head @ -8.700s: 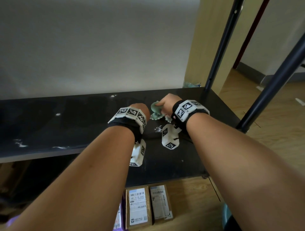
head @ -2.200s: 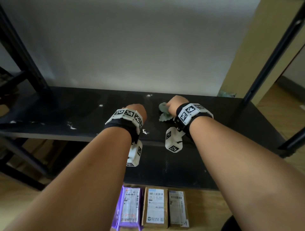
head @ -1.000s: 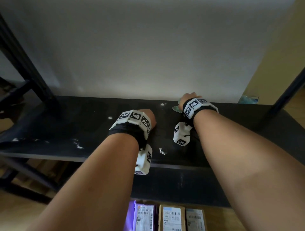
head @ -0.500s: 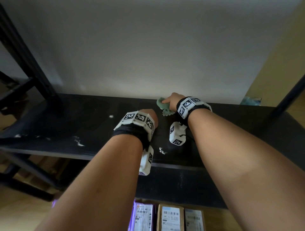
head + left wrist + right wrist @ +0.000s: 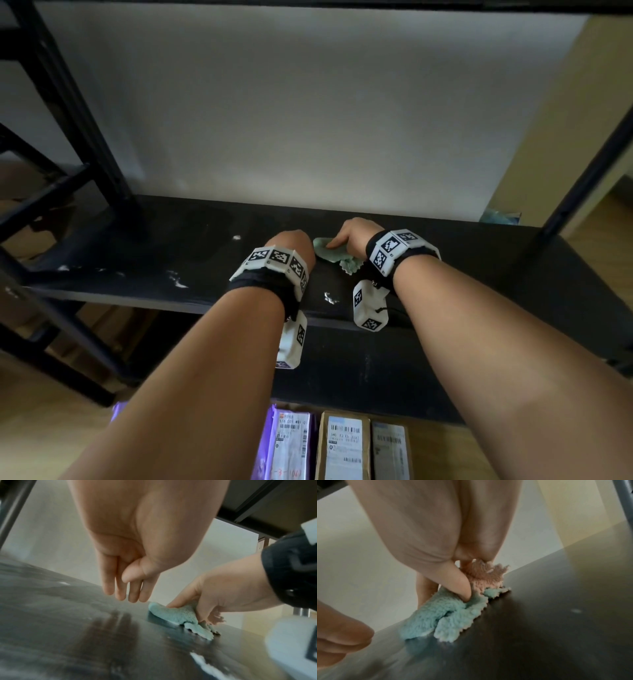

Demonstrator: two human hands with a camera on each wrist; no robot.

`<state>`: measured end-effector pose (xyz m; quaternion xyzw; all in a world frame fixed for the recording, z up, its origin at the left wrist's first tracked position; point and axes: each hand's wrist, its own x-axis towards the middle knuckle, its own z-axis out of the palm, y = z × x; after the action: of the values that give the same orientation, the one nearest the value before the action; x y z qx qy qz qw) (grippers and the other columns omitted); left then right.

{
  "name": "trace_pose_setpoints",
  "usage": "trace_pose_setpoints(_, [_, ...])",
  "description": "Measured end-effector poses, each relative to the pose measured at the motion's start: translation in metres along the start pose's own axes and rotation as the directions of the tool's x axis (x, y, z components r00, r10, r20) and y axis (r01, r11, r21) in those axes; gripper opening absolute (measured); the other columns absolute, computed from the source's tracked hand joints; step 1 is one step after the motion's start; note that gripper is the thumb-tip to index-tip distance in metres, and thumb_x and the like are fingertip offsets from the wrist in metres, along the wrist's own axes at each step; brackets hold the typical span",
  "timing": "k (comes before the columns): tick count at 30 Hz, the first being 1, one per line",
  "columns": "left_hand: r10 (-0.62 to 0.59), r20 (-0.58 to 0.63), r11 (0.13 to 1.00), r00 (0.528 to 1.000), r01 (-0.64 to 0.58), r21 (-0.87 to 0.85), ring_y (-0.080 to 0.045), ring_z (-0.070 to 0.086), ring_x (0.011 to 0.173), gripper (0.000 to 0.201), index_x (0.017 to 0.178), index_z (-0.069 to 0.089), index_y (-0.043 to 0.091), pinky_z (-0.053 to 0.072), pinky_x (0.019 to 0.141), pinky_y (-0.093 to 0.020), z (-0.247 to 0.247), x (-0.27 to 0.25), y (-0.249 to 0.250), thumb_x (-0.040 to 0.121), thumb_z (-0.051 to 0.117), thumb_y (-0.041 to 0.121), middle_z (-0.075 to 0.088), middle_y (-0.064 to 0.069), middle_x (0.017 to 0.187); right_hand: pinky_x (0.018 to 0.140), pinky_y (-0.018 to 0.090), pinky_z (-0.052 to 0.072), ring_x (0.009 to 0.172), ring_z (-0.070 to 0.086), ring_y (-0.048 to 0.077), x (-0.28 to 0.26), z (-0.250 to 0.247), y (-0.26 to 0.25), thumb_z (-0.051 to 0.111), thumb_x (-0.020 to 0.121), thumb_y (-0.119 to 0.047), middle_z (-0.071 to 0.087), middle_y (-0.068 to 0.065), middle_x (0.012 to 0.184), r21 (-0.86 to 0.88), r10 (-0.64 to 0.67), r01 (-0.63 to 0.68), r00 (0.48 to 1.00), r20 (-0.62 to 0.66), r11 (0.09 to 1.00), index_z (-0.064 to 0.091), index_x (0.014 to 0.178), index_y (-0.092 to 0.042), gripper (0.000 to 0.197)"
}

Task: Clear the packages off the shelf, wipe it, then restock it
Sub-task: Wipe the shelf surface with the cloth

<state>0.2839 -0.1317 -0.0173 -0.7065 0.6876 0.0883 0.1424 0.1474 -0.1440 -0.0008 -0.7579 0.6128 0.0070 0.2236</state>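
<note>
The black shelf holds no packages. My right hand pinches a small teal cloth between thumb and fingers and presses it onto the shelf's middle. In the right wrist view the thumb digs into the cloth, which has a pink fringe at the back. My left hand hovers just left of the cloth with straight fingers, holding nothing. Three labelled packages lie on the floor below: a purple one and two brown ones.
White smudges mark the shelf at the left front, near the front edge and further back. Black uprights stand at the left and right. A wall closes the back, and another shelf board hangs overhead.
My right hand has drawn the cloth from near the back wall toward the front, and it now lies right beside the left hand. The left hand has stayed open over the shelf.
</note>
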Motion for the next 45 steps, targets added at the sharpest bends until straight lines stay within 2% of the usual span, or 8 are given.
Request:
trace_pose_setpoints(4, [0.01,0.005,1.0,1.0,-0.01,0.021,-0.028,0.063,0.106,0.024,0.111,0.064,0.008,0.052,0.09,-0.035,0.017,0.0,-0.013,0.092,0.057,0.02,0.065,-0.008,0.114,0.099,0.029,0.044,0.117,0.057,0.024,-0.028,0.005,-0.003,0.056,0.093,-0.019,0.061,0.002,0.131,-0.043,-0.065,0.064,0.998,-0.023,0.997,0.072,0.118,-0.025,0.03])
trace_pose_setpoints(8, [-0.06,0.012,0.997,0.998,0.06,-0.038,-0.029,0.066,0.097,0.016,0.092,0.063,0.014,0.055,0.085,-0.042,0.04,0.015,-0.019,0.086,0.064,0.029,0.066,-0.006,0.099,0.083,0.022,0.043,0.114,0.059,0.018,-0.046,0.0,0.002,0.047,0.089,0.007,0.061,-0.001,0.131,0.066,-0.029,0.033,0.998,-0.055,0.997,0.074,0.114,-0.024,0.047])
trace_pose_setpoints(13, [-0.137,0.032,0.978,0.99,0.141,-0.157,-0.028,0.066,0.088,0.039,0.102,0.062,0.021,0.054,0.081,-0.042,0.062,0.052,-0.03,0.072,0.07,0.044,0.06,0.001,0.082,0.106,0.032,0.04,0.126,0.05,0.028,-0.037,-0.005,0.014,0.053,0.094,-0.034,0.061,0.002,0.132,0.059,0.225,-0.218,0.962,-0.156,0.974,0.064,0.127,-0.021,0.038])
trace_pose_setpoints(20, [-0.09,0.096,0.99,0.991,0.099,-0.095,-0.032,0.066,0.09,0.034,0.069,0.049,0.014,0.054,0.083,-0.045,0.046,0.039,-0.02,0.078,0.071,0.038,0.053,-0.006,0.069,0.1,0.041,0.047,0.119,0.054,0.034,-0.02,0.01,-0.002,0.054,0.087,-0.056,0.059,0.014,0.127,0.035,0.344,-0.342,0.93,-0.127,0.939,0.058,0.125,-0.005,0.063])
trace_pose_setpoints(27, [0.103,0.11,0.976,0.989,-0.122,0.18,-0.024,0.064,0.101,0.038,0.119,0.057,0.031,0.053,0.085,-0.04,0.066,0.063,-0.024,0.081,0.057,0.033,0.064,-0.001,0.116,0.084,0.035,0.051,0.103,0.062,0.031,-0.039,0.022,-0.016,0.065,0.082,-0.056,0.059,0.016,0.121,0.057,0.245,-0.243,0.969,-0.034,0.968,0.057,0.123,-0.006,0.066])
trace_pose_setpoints(30, [0.154,0.062,0.975,0.986,-0.162,0.149,-0.023,0.059,0.113,0.044,0.127,0.054,0.03,0.05,0.09,-0.038,0.066,0.053,-0.024,0.083,0.055,0.034,0.059,0.002,0.127,0.074,0.03,0.05,0.092,0.066,0.028,-0.058,0.023,-0.017,0.065,0.081,-0.057,0.067,0.011,0.102,0.062,0.166,-0.163,0.985,-0.044,0.985,0.066,0.095,-0.008,0.051])
trace_pose_setpoints(35, [0.101,0.003,0.994,0.995,-0.101,0.045,-0.022,0.057,0.119,0.052,0.127,0.054,0.035,0.049,0.095,-0.042,0.078,0.054,-0.037,0.075,0.057,0.036,0.052,0.004,0.137,0.093,0.034,0.052,0.109,0.063,0.025,-0.084,0.02,0.0,0.054,0.094,-0.031,0.066,0.004,0.123,0.018,0.238,-0.238,0.959,-0.156,0.971,0.068,0.122,-0.019,0.033])
trace_pose_setpoints(45, [0.052,0.064,0.998,0.997,-0.053,0.025,-0.019,0.054,0.123,0.053,0.123,0.054,0.037,0.049,0.093,-0.041,0.107,0.072,-0.056,0.071,0.058,0.037,0.041,0.008,0.147,0.08,0.035,0.055,0.094,0.069,0.029,-0.104,0.029,-0.017,0.052,0.089,-0.02,0.07,0.013,0.105,-0.024,0.319,-0.326,0.937,-0.143,0.945,0.064,0.094,-0.005,0.02])
